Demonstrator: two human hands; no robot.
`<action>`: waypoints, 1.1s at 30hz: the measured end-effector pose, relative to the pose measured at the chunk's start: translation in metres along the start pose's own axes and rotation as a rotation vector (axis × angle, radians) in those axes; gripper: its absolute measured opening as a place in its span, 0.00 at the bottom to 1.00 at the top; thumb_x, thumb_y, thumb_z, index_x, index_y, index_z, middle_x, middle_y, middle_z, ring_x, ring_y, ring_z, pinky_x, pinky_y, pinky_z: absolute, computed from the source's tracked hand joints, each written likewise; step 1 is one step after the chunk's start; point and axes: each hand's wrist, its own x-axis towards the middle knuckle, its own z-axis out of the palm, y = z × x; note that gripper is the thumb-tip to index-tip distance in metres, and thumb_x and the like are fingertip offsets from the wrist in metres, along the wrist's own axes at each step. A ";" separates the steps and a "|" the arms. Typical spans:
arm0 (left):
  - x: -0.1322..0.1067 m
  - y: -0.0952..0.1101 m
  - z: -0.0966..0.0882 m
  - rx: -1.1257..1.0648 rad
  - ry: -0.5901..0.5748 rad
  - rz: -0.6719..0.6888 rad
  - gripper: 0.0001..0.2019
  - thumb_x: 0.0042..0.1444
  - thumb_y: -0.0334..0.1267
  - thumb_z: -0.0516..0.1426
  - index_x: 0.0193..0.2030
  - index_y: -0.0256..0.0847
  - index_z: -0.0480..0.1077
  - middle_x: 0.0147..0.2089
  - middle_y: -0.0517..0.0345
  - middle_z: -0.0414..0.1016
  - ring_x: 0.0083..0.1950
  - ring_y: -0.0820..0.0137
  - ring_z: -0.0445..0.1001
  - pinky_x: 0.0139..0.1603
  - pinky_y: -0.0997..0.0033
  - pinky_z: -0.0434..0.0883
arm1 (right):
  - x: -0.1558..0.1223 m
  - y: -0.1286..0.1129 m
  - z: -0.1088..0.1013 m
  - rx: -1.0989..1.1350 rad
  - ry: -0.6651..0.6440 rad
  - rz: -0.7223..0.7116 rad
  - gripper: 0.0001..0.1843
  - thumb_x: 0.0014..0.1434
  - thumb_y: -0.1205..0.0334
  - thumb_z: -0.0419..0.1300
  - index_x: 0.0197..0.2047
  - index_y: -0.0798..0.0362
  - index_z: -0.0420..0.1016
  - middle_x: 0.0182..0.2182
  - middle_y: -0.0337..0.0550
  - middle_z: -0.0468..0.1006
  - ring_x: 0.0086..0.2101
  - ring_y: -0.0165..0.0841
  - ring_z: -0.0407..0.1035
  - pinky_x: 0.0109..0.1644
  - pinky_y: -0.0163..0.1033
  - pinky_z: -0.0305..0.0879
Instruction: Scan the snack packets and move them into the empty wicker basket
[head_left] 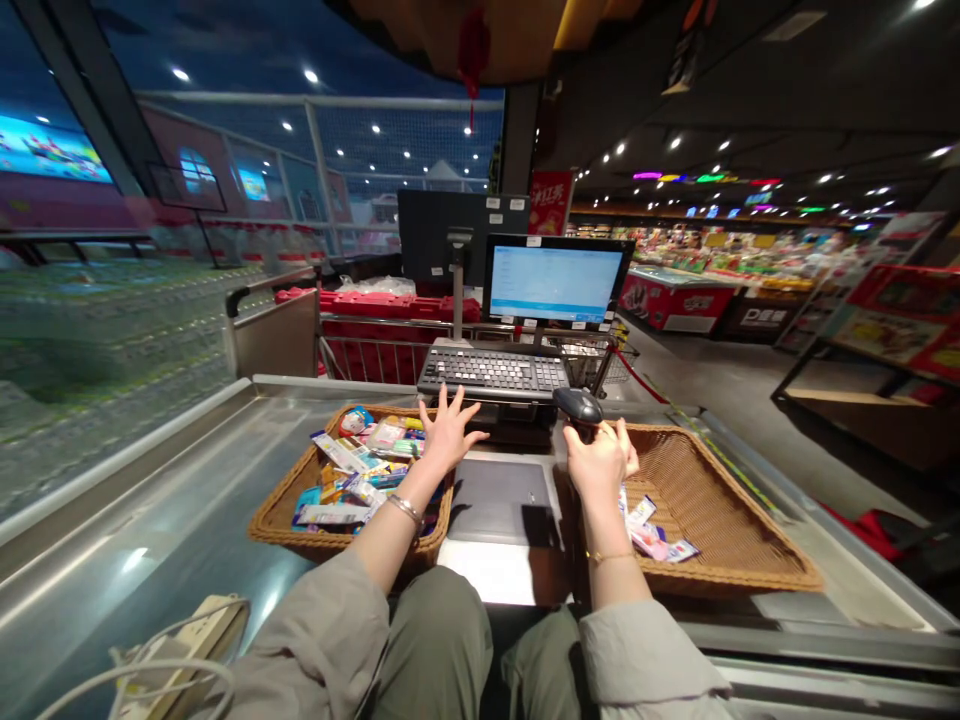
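Note:
My left hand (pixel 448 434) hovers with fingers spread over the right edge of a wicker basket (pixel 279 510) full of small packaged items (pixel 352 465), just in front of the black keyboard (pixel 491 373). My right hand (pixel 600 460) is closed around the handle of a black barcode scanner (pixel 578 405). Whether it also holds one of the small packets below it is unclear. It sits over the left rim of a second wicker basket (pixel 720 520), which holds a few packets (pixel 655 535). A lit monitor (pixel 555 282) stands behind the keyboard.
A steel checkout counter (pixel 187 480) surrounds the baskets, with a grey scale plate (pixel 502 500) between them. A power strip with a white cable (pixel 180 650) lies at the front left. Red shopping carts (pixel 375 330) stand behind the till. Store shelves and an aisle lie to the right.

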 end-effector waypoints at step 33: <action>-0.024 -0.135 -0.005 0.183 -0.469 -0.266 0.22 0.54 0.55 0.61 0.55 0.56 0.74 0.75 0.51 0.50 0.76 0.40 0.37 0.62 0.17 0.35 | -0.032 -0.022 0.046 0.048 -0.159 -0.008 0.17 0.53 0.48 0.56 0.36 0.52 0.78 0.51 0.49 0.78 0.63 0.49 0.54 0.63 0.57 0.43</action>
